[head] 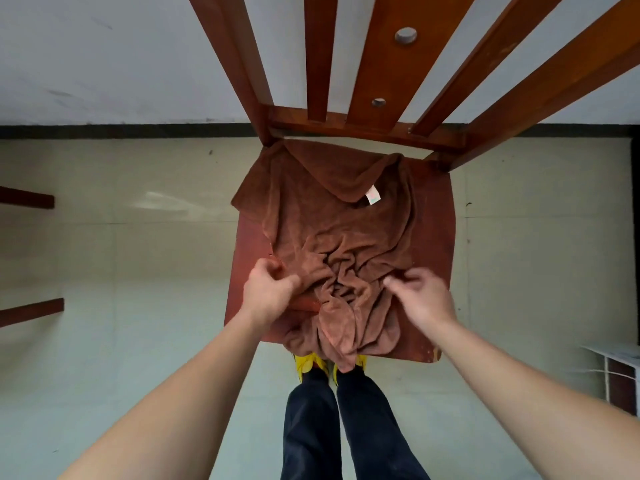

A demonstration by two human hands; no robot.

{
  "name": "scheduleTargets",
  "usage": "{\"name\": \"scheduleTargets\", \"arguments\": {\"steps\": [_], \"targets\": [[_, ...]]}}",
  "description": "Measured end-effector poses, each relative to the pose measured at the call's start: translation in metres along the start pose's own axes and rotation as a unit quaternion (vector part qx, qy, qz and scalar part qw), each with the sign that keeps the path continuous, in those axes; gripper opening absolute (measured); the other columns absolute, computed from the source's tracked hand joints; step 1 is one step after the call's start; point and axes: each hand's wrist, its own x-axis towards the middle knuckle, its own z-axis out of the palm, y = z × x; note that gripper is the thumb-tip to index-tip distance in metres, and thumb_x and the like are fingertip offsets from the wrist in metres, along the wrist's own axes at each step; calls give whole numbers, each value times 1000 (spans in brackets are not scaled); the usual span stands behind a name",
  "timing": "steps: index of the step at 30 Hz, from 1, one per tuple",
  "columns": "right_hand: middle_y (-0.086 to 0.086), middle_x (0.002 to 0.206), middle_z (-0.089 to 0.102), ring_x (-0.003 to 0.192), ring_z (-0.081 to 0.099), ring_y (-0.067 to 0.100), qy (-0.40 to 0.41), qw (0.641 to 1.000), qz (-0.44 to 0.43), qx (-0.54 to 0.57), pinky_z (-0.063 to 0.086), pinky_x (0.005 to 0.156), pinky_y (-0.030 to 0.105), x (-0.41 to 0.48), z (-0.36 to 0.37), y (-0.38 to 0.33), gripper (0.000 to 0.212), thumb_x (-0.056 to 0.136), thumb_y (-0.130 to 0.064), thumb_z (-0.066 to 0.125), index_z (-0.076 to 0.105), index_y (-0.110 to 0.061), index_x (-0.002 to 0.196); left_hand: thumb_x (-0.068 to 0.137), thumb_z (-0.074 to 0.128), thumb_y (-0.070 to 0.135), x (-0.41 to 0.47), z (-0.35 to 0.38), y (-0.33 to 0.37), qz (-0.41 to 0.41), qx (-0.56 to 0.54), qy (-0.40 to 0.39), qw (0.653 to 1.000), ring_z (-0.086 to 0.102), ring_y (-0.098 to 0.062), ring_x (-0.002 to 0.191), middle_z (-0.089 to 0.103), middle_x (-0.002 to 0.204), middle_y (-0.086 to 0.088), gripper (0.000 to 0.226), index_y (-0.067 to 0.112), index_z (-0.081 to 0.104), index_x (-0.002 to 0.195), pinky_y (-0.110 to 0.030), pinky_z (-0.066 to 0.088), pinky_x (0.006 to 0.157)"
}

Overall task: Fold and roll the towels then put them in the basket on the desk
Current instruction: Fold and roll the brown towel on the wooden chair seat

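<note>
Left hand (268,292) sits on the near-left part of the towel (332,220). Its fingers (265,268) are curled with the thumb pressed in, clamped on a bunch of cloth at the left edge. Towel lies crumpled on the chair (440,237) seat. Long axis runs from the chair back toward the person, near end hanging over the front edge. Far corner folded over, tag (372,196) showing. The worst wrinkles sit between the two hands. Right hand (424,297) is at the near-right part, fingers curled on or just over the cloth. It is blurred, so cannot tell if it has a pinch. Both hands are about equally near, one each side of the crumple, and the towel lies ahead and between them. Judgement: the step is getting hold to lift or spread it flat before folding. Next move likely needs a matching right-side grip on an edge, not mid-cloth. Basket and bench not in view.
</note>
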Motion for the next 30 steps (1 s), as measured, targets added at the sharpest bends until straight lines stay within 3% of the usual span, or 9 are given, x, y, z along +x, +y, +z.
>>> {"name": "scheduleTargets", "arguments": {"steps": [2,5,7,11,15,20,23,25,30], "targets": [[4,105,66,102,62,26,65,996,4,67,45,86,30,24,-14,-23,56,78,-48,73,59,-14,120,74,70,32,6,0,13,-77,-164,16,983,62,-23,85,66,104,-12,44,14,52,110,-39,53,80],[7,121,63,106,62,27,58,989,36,135,50,93,35,60,-18,-52,65,71,-42,80,57,-14,125,76,75,20,12,10,23,-85,-205,15,975,54,-20,73,61,91,-10,34,13,49,98,-32,46,66],[10,115,66,98,65,28,28,992,55,108,55,89,42,67,-11,-57,52,68,-30,83,63,-17,115,72,78,11,11,20,21,-70,-157,6,985,54,-21,73,60,91,-8,35,16,47,88,-31,48,66],[8,83,70,79,66,27,17,999,41,-7,51,72,33,39,-1,-28,12,74,-20,72,63,-12,72,71,69,8,8,18,9,-7,17,34,999,63,-33,88,67,94,-11,22,15,55,87,-40,55,79],[5,79,70,77,67,27,-29,991,97,-91,51,73,29,0,1,31,17,75,-27,69,57,-16,69,71,56,6,10,-6,-4,76,167,76,980,58,-36,91,65,94,-10,23,16,51,91,-39,50,77],[-1,85,69,80,67,23,-85,977,103,-168,51,71,29,-26,4,62,17,77,-34,68,57,-22,82,65,60,10,11,-20,-15,45,275,-16,960,58,-33,81,65,88,-9,21,16,51,84,-34,48,66],[-4,107,62,98,60,23,54,979,-17,-196,46,73,30,-23,-10,39,35,80,-37,66,54,-29,113,62,74,24,14,-27,0,9,186,-41,982,62,-27,82,66,87,-5,27,17,57,82,-33,52,73],[-2,111,58,106,54,22,119,965,-145,-185,45,76,33,-12,-16,11,37,81,-31,64,56,-26,116,66,75,33,24,-30,20,19,123,22,992,63,-27,86,67,88,-6,32,14,60,87,-31,51,78],[2,119,53,112,47,26,58,875,-374,-302,48,79,39,18,-1,-41,46,77,-26,70,57,-20,121,76,72,30,68,-29,69,13,-13,138,990,66,-31,93,68,101,-16,26,14,57,90,-39,55,87]]}}
